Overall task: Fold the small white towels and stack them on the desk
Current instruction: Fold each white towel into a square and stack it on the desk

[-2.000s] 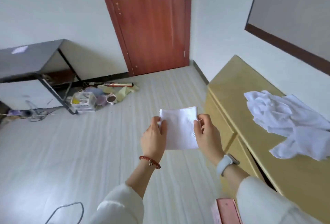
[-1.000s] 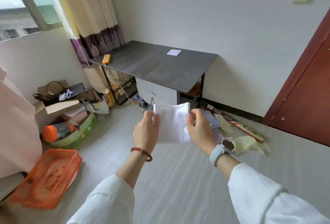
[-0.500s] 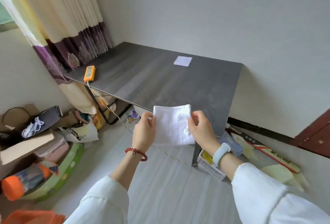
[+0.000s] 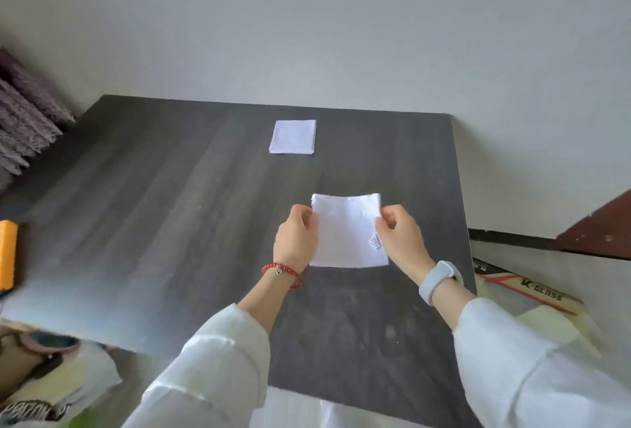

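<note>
Step in hand: carrying a folded white towel (image 4: 348,233) to the stack. The left hand (image 4: 296,239) and right hand (image 4: 399,239) each pinch a side edge — it hangs flat above the worktop (image 4: 170,222), toward the right edge. Next move, in my judgement: reach toward the far edge and lay it squarely on the stacked towel (image 4: 293,137). The held towel is square, textured, with a small tag on its right side.

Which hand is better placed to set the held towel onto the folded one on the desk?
Left, slightly. Both hands pinch the held towel, but the folded towel lies ahead and leftward, nearer the left hand than the right hand.
</note>
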Tool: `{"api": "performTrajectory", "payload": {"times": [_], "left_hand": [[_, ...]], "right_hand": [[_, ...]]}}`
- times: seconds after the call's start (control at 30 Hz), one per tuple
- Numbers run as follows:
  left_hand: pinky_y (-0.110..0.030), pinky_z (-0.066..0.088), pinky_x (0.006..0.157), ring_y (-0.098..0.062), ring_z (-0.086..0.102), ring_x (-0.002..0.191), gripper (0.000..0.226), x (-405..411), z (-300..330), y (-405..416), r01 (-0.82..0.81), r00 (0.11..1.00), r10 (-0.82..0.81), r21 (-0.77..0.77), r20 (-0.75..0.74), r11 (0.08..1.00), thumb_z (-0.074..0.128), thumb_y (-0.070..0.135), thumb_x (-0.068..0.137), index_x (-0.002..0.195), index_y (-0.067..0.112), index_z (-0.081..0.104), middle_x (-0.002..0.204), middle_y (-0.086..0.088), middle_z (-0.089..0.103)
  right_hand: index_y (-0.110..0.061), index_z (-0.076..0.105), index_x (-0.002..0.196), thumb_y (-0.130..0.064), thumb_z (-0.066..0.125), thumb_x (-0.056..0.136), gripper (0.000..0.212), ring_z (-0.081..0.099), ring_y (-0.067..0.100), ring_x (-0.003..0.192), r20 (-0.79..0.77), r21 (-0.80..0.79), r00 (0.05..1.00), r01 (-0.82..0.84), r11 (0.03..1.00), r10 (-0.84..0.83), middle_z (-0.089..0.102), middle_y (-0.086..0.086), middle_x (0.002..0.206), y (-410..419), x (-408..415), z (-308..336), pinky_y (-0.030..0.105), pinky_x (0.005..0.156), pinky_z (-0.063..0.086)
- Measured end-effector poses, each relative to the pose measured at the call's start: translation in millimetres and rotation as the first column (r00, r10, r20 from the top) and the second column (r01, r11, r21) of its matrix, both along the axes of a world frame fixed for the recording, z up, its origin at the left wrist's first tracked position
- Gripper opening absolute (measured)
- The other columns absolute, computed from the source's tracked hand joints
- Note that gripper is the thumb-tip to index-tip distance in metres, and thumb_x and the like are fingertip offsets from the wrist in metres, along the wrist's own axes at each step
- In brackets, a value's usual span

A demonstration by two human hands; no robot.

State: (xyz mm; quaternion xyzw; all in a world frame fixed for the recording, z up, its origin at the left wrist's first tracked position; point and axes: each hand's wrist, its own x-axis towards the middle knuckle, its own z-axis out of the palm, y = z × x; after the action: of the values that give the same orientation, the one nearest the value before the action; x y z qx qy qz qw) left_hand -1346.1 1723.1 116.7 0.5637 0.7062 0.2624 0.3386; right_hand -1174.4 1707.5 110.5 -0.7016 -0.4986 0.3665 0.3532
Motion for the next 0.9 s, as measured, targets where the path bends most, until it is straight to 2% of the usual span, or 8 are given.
{"api": "performTrajectory", "payload": {"times": [0.17, 0.3, 0.43, 0.53, 0.63, 0.67, 0.8, 0.9], "left_hand": [[-0.034, 0.047, 0.070, -0.025, 0.055, 0.076, 0.018, 15, -27, 149, 0.071, 0.996, -0.073, -0.035, -0.057, 0.997, 0.038, 0.027, 0.094, 0.103, 0.016, 0.050, 0.079, 0.003, 0.056], [-0.034, 0.046, 0.073, -0.025, 0.056, 0.082, 0.021, 30, -53, 237, 0.125, 0.986, -0.125, -0.007, -0.114, 0.992, 0.038, 0.029, 0.096, 0.106, 0.015, 0.049, 0.090, 0.000, 0.060], [-0.036, 0.047, 0.070, -0.030, 0.058, 0.083, 0.024, 46, -79, 296, 0.173, 0.941, -0.160, 0.018, -0.296, 0.985, 0.034, 0.028, 0.097, 0.104, 0.011, 0.050, 0.088, -0.007, 0.064], [-0.037, 0.039, 0.071, -0.029, 0.052, 0.091, 0.022, 50, -97, 315, 0.254, 0.844, -0.178, 0.085, -0.507, 0.963, 0.040, 0.022, 0.094, 0.104, 0.008, 0.054, 0.091, -0.008, 0.061], [-0.038, 0.042, 0.076, -0.027, 0.054, 0.102, 0.038, 45, -110, 316, 0.454, 0.680, -0.192, 0.201, -0.707, 0.868, 0.048, 0.027, 0.088, 0.120, 0.009, 0.053, 0.117, -0.006, 0.059], [-0.040, 0.040, 0.085, -0.026, 0.048, 0.116, 0.045, 43, -112, 315, 0.533, 0.600, -0.272, 0.123, -0.752, 0.837, 0.041, 0.031, 0.091, 0.131, 0.010, 0.045, 0.133, -0.004, 0.050], [-0.050, 0.008, 0.111, -0.025, -0.002, 0.143, 0.058, 35, -120, 314, 0.581, 0.460, -0.469, -0.144, -0.754, 0.801, 0.013, 0.044, 0.097, 0.147, 0.015, 0.004, 0.156, 0.002, 0.004], [-0.054, -0.009, 0.111, -0.027, -0.012, 0.142, 0.062, 35, -111, 315, 0.582, 0.401, -0.485, -0.193, -0.778, 0.790, 0.011, 0.049, 0.096, 0.147, 0.015, 0.001, 0.156, 0.001, 0.000]], "right_hand": [[-0.009, 0.052, 0.103, -0.016, 0.043, 0.092, 0.016, 0.055, 0.023, 0.088, 0.034, -0.042, 0.996, 0.090, 0.995, -0.088, 0.058, 0.001, 0.092, 139, 11, -30, 0.032, 0.075, 0.042], [-0.010, 0.051, 0.107, -0.019, 0.043, 0.093, 0.018, 0.055, 0.022, 0.090, 0.073, -0.032, 0.989, 0.134, 0.990, -0.132, 0.057, 0.000, 0.095, 223, 21, -58, 0.034, 0.079, 0.043], [-0.010, 0.051, 0.110, -0.019, 0.042, 0.094, 0.020, 0.050, 0.019, 0.086, 0.151, -0.049, 0.977, 0.160, 0.986, -0.151, 0.057, 0.000, 0.098, 278, 28, -80, 0.029, 0.074, 0.037], [-0.012, 0.049, 0.116, -0.018, 0.042, 0.094, 0.024, 0.051, 0.024, 0.098, 0.364, -0.059, 0.922, 0.168, 0.984, -0.136, 0.057, 0.005, 0.110, 294, 29, -95, 0.035, 0.077, 0.043], [-0.010, 0.049, 0.127, -0.018, 0.042, 0.092, 0.037, 0.051, 0.028, 0.114, 0.715, 0.036, 0.698, 0.004, 0.999, -0.028, 0.052, 0.008, 0.127, 291, 30, -110, 0.040, 0.084, 0.045], [-0.010, 0.050, 0.127, -0.021, 0.037, 0.091, 0.040, 0.052, 0.027, 0.117, 0.782, 0.018, 0.622, -0.065, 0.998, 0.026, 0.052, 0.007, 0.131, 290, 29, -114, 0.042, 0.086, 0.046], [-0.010, 0.045, 0.134, -0.031, 0.018, 0.091, 0.054, 0.042, 0.024, 0.131, 0.810, -0.241, 0.519, -0.133, 0.961, 0.275, 0.040, 0.003, 0.145, 289, 28, -120, 0.057, 0.099, 0.036], [-0.016, 0.008, 0.147, -0.035, 0.016, 0.099, 0.053, 0.005, 0.021, 0.144, 0.787, -0.335, 0.490, -0.170, 0.927, 0.374, 0.001, -0.002, 0.157, 290, 30, -113, 0.053, 0.113, 0.010]]}}
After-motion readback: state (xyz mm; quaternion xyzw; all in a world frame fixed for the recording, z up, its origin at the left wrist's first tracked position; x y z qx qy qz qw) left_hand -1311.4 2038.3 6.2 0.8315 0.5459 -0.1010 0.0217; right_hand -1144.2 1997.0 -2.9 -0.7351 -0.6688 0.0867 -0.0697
